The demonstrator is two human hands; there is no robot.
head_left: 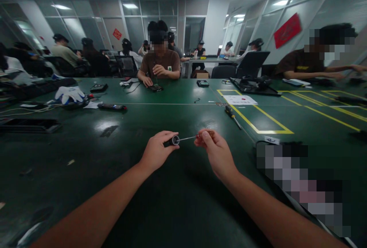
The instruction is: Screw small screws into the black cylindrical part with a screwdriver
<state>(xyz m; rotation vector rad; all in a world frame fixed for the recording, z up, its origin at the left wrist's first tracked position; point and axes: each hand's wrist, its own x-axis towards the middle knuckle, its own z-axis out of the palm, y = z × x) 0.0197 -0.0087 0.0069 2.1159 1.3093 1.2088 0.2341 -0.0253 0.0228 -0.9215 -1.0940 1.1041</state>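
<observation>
My left hand (160, 147) is closed around a small black cylindrical part (176, 140) with a pale ring at its end, which faces me. In my right hand (216, 150) is a screwdriver (187, 138) with a reddish, see-through handle, pinched between thumb and fingers. Its thin metal shaft points left, and the tip meets the ringed end; whether it goes inside I cannot tell. Both hands are held over the green table (129, 206).
A yellow-and-black screwdriver (233, 117) lies beyond my right hand, near a paper sheet (240, 99) and yellow tape (275, 132). White gloves (69, 94), a dark pen-like tool (112, 107) and a flat black device (28, 125) lie left. A co-worker (160, 59) sits opposite.
</observation>
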